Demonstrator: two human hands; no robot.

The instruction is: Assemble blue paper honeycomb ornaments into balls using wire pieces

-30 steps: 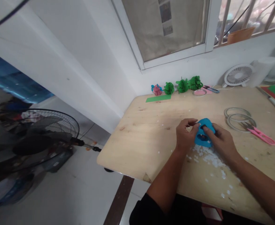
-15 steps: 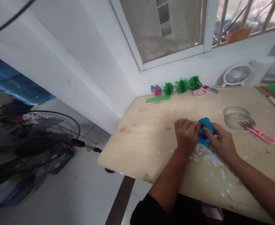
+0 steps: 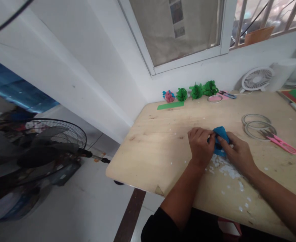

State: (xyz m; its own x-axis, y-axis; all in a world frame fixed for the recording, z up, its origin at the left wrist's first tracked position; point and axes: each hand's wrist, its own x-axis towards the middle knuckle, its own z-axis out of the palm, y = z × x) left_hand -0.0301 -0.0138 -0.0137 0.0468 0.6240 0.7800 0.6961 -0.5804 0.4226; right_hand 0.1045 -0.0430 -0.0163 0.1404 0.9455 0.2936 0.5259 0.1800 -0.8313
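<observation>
Between my hands is a blue paper piece [image 3: 220, 132], folded or layered, with dark gaps in it. My right hand [image 3: 238, 151] grips it from the right, the thumb pressed on its near face. My left hand [image 3: 200, 143] is closed at its left edge, fingertips pinched together against the paper; a small yellowish and dark bit shows by the fingers, too small to name. Many small white scraps [image 3: 230, 171] are scattered on the table just below the paper.
On the wooden table [image 3: 148, 144], pink thread snips [image 3: 283, 144] lie beside metal rings [image 3: 260, 129]. Along the wall stand green paper ornaments [image 3: 196, 91], a pink and blue one [image 3: 168, 96], a green strip [image 3: 170, 105], a box cutter [image 3: 227, 95] and a small white fan [image 3: 257, 79]. A floor fan [image 3: 54, 137] stands left.
My left fingers have shifted slightly at the paper's edge, and a small yellowish bit now shows there. The right hand keeps its grip. The view has moved a little.
</observation>
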